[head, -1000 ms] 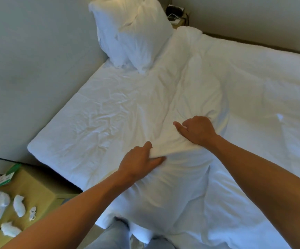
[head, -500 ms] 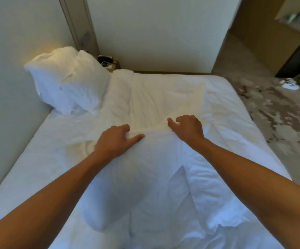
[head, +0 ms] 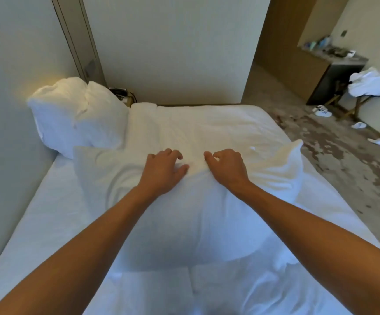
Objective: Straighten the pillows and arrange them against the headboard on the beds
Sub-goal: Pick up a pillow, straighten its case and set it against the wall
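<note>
A large white pillow point(head: 184, 219) is held up over the middle of the white bed point(head: 36, 219). My left hand point(head: 161, 171) and my right hand point(head: 226, 168) both pinch its far top edge, close together. The pillow's right corner point(head: 286, 164) flops out to the side. Two more white pillows point(head: 75, 117) stand propped in the far left corner against the grey padded headboard point(head: 9, 98) on the left. A folded white duvet point(head: 195, 126) lies across the far part of the bed.
A small bedside table point(head: 122, 95) with dark items sits behind the corner pillows. To the right is patterned carpet point(head: 343, 173) with white slippers point(head: 378, 142), a folding rack bearing white linen point(head: 368, 84), and a dark counter.
The view has swung up and right from the bed's near-left corner to its whole length. Both hands have lifted the pillow and carried it farther up the bed, nearer the corner pillows.
</note>
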Demonstrator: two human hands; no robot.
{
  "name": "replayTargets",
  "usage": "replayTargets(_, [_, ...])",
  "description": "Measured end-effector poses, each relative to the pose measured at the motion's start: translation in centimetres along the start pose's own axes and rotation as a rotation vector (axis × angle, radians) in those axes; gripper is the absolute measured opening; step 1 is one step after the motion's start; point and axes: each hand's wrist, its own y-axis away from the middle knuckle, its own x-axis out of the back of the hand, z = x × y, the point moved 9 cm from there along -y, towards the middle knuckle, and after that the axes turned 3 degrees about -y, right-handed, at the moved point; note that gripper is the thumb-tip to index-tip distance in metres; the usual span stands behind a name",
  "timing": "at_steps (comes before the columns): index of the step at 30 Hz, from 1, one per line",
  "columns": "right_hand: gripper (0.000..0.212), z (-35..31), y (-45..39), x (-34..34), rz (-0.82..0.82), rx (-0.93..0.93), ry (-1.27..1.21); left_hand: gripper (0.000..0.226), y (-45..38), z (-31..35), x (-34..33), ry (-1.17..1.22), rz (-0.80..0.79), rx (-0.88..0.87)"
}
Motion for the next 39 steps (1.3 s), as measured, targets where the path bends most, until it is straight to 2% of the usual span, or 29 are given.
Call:
replayTargets(3, [0.047, 4.6, 4.3, -5.9, -0.114, -0.135, 0.084, 0.055, 4.6, -3.5, -6.3, 0.071, -0.268, 0.152])
replayTargets(5, [0.050, 7.7, 7.4, -9.0, -0.166, -0.204, 0.111, 0.057, 7.9, -4.6, -9.8, 0.092, -0.394, 0.154])
replayTargets(7, [0.052, 9.6, 9.6, -10.6, -0.183, -0.248, 0.097, 0.052, 10.5, -4.7, -12.2, 0.073, -0.440, 0.109])
replayTargets(9, [0.057, 9.7, 10.7, -11.1, -0.202, -0.194, 0.117, 0.044, 11.6, -4.5, -13.2, 0.031, -0.410, 0.072])
replayTargets(14, [0.053, 9.5, 11.5, -9.2, -0.314, 0.161, 0.276, 0.023, 11.3, -4.8, -13.7, 0.015, -0.354, 0.073])
replayTargets(16, [0.074, 11.9, 11.3, -7.6, -0.332, 0.178, 0.342, 0.019, 11.1, -5.0, -13.8, -0.008, -0.339, 0.085])
replayTargets(18, [0.085, 15.1, 11.0, -6.4, -0.341, 0.113, 0.417, 0.018, 10.9, -5.0, -13.5, -0.006, -0.315, 0.093])
replayTargets(20, [0.087, 17.3, 10.9, -6.2, -0.342, 0.130, 0.538, 0.016, 10.8, -5.2, -12.9, 0.041, -0.256, 0.122])
replayTargets(22, [0.083, 18.1, 10.9, -6.4, -0.285, 0.225, 0.647, 0.014, 10.7, -5.4, -12.3, 0.110, -0.199, 0.169])
replayTargets(25, [0.074, 18.2, 11.3, -7.5, -0.223, 0.318, 0.696, 0.015, 10.4, -5.2, -12.4, 0.087, -0.214, 0.178])
replayTargets(29, [0.062, 19.2, 10.6, -6.9, -0.169, 0.274, 0.575, 0.030, 9.6, -4.7, -12.9, -0.085, -0.233, 0.124])
replayTargets(33, [0.053, 19.5, 8.4, -4.6, -0.121, 0.250, 0.476, 0.039, 8.8, -4.8, -13.6, -0.181, -0.281, 0.154])
replayTargets(39, [0.053, 21.6, 6.1, -1.8, -0.144, 0.155, 0.398, 0.035, 6.7, -4.7, -13.5, -0.234, -0.346, 0.161])
